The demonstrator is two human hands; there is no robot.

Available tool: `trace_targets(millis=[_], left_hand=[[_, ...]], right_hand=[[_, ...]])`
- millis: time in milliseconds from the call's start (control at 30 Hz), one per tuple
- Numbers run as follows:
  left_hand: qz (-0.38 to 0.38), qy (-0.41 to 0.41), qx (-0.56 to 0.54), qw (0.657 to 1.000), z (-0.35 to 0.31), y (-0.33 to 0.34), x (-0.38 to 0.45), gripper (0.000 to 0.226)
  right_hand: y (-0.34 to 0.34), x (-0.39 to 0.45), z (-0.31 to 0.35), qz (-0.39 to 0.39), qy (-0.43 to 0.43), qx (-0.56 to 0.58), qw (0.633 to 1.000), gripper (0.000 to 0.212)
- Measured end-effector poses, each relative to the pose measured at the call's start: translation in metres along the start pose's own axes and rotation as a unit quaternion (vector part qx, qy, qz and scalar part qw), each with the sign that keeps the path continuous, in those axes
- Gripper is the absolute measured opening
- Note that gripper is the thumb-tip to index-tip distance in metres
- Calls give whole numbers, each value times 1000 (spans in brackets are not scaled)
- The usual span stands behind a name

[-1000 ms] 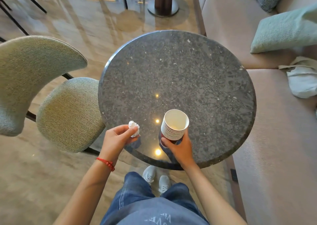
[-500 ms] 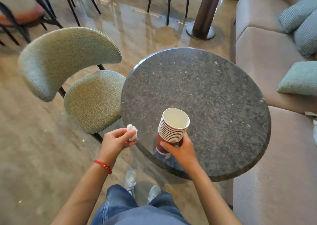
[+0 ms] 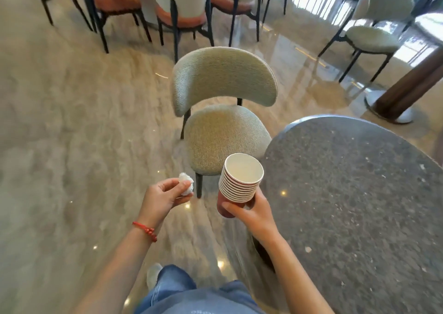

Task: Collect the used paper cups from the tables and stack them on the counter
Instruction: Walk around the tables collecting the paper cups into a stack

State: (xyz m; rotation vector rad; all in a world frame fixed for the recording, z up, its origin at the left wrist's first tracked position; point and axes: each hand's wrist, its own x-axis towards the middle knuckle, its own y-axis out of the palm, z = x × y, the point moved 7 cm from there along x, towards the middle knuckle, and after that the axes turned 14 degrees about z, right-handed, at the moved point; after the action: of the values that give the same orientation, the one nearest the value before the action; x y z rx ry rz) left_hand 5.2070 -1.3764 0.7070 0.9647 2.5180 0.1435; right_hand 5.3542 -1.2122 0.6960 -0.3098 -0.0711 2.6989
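Cup stack point(image 3: 241, 182) in right hand point(image 3: 254, 211); left hand point(image 3: 163, 197) pinches tissue wad point(image 3: 187, 185).

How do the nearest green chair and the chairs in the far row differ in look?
The nearest green chair has a pale green seat; the far-row chairs have orange seats. The green chair's backrest is wide and curved, whereas theirs look taller and whitish. It stands beside the round table; they stand farther off. Both have dark legs.
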Motion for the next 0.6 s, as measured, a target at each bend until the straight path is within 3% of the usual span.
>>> trace_targets(millis=[200,600], left_hand=[[-81,23,-39,996,-28,-123,-11,6],[-196,50,-81,976,-83,-323,-9,5]], right_hand=[[115,65,26,100,-7,-29,995,58],[306,190,69,191,-11,-53,980,60]])
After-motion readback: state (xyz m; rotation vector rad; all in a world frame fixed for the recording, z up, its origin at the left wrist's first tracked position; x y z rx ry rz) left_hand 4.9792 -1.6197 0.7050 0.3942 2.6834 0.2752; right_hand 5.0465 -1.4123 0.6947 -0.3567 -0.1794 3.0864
